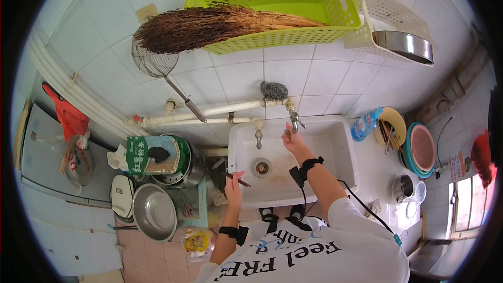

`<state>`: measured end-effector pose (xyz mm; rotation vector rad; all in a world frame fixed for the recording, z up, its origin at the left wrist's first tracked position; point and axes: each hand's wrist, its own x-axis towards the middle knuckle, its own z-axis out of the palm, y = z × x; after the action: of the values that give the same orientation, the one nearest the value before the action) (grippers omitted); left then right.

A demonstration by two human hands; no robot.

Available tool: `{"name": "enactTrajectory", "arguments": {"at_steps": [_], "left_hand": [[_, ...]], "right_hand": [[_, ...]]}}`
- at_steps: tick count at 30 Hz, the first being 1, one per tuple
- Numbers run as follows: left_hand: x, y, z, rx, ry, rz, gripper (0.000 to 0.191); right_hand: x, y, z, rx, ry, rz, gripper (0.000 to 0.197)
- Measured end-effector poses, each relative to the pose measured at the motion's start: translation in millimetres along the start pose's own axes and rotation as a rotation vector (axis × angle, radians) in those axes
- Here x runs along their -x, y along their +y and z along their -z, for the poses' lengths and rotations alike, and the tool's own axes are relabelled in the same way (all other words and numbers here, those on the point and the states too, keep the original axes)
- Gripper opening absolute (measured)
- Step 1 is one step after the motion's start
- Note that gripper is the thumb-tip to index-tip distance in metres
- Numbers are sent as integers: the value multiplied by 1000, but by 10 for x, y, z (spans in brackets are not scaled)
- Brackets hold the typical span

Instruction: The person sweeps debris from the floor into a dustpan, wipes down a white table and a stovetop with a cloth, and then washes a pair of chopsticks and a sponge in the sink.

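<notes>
A white sink (pixel 334 157) stands before me, its drain strainer (pixel 262 168) left of the middle. My left hand (pixel 234 188) is over the sink's left front edge, closed around a thin dark brown stick (pixel 244 183) that pokes out at both sides of the fingers. My right hand (pixel 292 140) is raised right below the metal tap (pixel 294 122) on the right, fingers curled by its spout. Whether anything lies in those fingers is hidden. A second tap (pixel 258 139) hangs over the sink's left part. No running water can be made out.
A bottle (pixel 363 125), a utensil holder (pixel 393 120) and basins (pixel 422 147) stand right of the sink. At left are a stacked pot (pixel 196 169) and a metal basin (pixel 155 212). A green basket (pixel 275 35) with a straw broom (pixel 204 27) hangs above; a strainer's handle (pixel 194 110) dangles down.
</notes>
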<state>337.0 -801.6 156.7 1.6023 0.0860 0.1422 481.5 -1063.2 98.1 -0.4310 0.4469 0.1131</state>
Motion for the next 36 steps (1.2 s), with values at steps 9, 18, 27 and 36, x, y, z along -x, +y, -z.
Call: {"name": "enactTrajectory", "arguments": {"at_steps": [9,18,27,36], "left_hand": [[-71,-30,-23,26,-47,-49,22],[-225,-76,-233,150,-226,21,24],[-268,-28,-572,201,-443,50,24],[-191,-29,-207,216,-348,21,24]], "right_hand": [[177,39,-85,570,381,70,42],[679,-637,113,1609,449,557,36],[1471,-907,-1198,2690,131,539,16],[1777,-797,-1517,2686,88,662,23]]}}
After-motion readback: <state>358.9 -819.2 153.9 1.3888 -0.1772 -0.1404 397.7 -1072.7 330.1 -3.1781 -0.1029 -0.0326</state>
